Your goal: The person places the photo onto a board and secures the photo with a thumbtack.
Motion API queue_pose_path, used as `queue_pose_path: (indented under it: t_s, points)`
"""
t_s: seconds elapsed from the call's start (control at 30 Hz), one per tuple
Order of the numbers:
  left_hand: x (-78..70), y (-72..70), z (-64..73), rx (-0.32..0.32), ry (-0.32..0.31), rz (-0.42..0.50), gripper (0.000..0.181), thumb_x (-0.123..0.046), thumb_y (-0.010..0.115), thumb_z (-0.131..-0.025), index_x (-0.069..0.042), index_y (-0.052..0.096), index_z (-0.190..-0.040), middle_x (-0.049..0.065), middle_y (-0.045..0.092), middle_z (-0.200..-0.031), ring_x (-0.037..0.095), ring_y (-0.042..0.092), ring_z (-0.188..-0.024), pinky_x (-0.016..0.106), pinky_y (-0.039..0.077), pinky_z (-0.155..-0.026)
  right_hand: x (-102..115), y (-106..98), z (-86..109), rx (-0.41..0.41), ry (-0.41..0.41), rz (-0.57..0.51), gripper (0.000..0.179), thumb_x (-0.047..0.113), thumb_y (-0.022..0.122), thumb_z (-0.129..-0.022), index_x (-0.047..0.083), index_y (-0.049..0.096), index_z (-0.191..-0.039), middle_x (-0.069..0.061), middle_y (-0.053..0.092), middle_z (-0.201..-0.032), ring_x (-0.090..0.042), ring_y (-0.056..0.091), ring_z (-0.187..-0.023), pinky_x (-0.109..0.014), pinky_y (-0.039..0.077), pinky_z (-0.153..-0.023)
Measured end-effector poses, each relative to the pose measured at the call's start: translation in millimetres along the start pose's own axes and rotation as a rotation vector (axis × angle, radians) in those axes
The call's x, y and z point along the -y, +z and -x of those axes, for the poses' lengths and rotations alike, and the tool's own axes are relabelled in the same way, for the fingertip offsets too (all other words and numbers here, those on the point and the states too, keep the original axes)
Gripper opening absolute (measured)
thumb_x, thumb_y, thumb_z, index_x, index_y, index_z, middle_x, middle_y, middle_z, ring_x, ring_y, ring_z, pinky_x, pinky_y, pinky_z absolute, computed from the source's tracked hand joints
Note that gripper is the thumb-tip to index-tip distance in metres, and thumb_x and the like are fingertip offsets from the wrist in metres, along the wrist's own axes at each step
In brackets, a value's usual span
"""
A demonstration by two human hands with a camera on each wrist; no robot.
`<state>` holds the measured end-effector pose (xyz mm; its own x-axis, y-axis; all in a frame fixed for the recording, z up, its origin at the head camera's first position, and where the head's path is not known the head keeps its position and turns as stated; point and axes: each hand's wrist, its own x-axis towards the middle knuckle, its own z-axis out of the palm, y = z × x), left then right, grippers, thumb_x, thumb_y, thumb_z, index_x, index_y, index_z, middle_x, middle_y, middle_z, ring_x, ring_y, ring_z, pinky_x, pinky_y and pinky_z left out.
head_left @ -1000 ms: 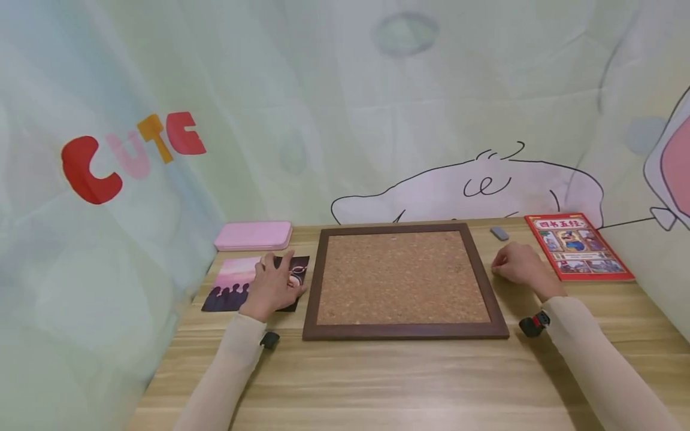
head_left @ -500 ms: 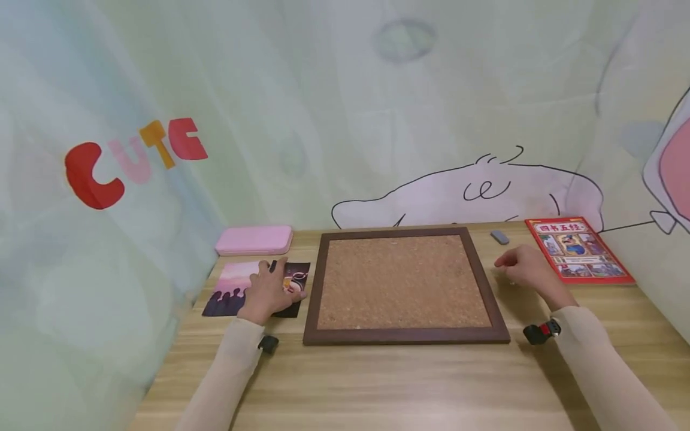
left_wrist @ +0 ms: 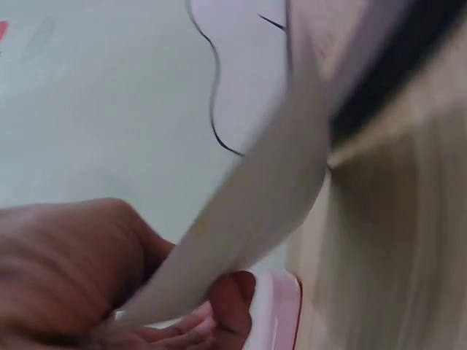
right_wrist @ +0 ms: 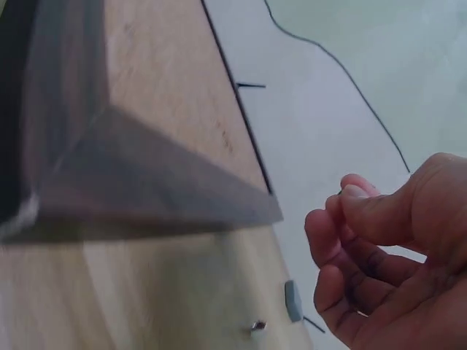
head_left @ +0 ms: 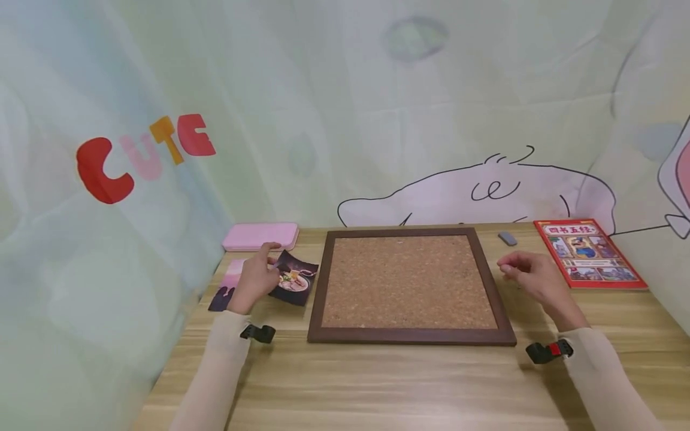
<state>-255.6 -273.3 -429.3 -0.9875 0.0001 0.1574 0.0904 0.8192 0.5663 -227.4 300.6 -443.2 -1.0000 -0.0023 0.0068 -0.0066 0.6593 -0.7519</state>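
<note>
Between thumb and fingers, my left hand (head_left: 254, 281) holds a dark photo print (head_left: 294, 287) of a bowl of food, raised off the table and slightly bent. Its pale back (left_wrist: 248, 204) faces the left wrist view. A second print (head_left: 233, 276), pink with dark silhouettes, lies beneath, partly hidden by that hand. The framed corkboard (head_left: 409, 281) lies flat between my hands. Beyond its right edge, my right hand (right_wrist: 387, 248) is raised with thumb and forefinger pinched together. A tiny dark tip, perhaps of a pushpin, shows at these fingertips; the rest is hidden.
A pink case (head_left: 261, 236) lies at the back left. At the back right are a grey eraser (head_left: 507, 239) and a red book (head_left: 587, 254). One small metallic piece (right_wrist: 257, 328) lies on the table beside the board. A printed curtain hangs behind.
My left hand has lifted the food photo off the other print and tilted it. My right hand has turned slightly, its fingertips still pinched beside the corkboard.
</note>
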Motion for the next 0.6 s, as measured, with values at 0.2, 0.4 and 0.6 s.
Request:
queue_pose_path:
  t_s: [0.2,0.4,0.6]
  points:
    - [-26.1,-3.0,-6.3,-0.111,-0.005,0.221,0.055,-0.004,0.061,-0.096,-0.007,0.052,-0.15,0.029,0.072,-0.119,0.039,0.076,-0.096,0.028,0.053,-0.071,20,6,-3.8,-0.03,-0.019,-0.069,0.029,0.021,0.06,-0.111,-0.001,0.069,-0.128,-0.02,0.074,-0.118,-0.015,0.068,-0.095,-0.024,0.055,-0.077]
    - [-58.4,5.7,-10.5,-0.014,-0.013,0.395,0.055,-0.003,0.062,-0.094,-0.019,0.062,-0.147,0.023,0.066,-0.12,0.02,0.065,-0.081,0.026,0.049,-0.066,44,21,-15.1,-0.002,-0.041,-0.16,0.028,0.018,0.063,-0.109,-0.003,0.07,-0.127,-0.013,0.076,-0.109,-0.007,0.069,-0.09,-0.024,0.057,-0.081]
    - [-81.9,22.8,-13.8,0.051,-0.018,0.403,0.046,-0.001,0.061,-0.093,-0.012,0.074,-0.135,0.024,0.068,-0.126,0.014,0.055,-0.079,0.024,0.044,-0.064,72,41,-27.7,0.059,-0.036,-0.218,0.023,0.012,0.062,-0.108,-0.002,0.069,-0.125,-0.018,0.075,-0.113,-0.017,0.069,-0.095,-0.028,0.057,-0.083]
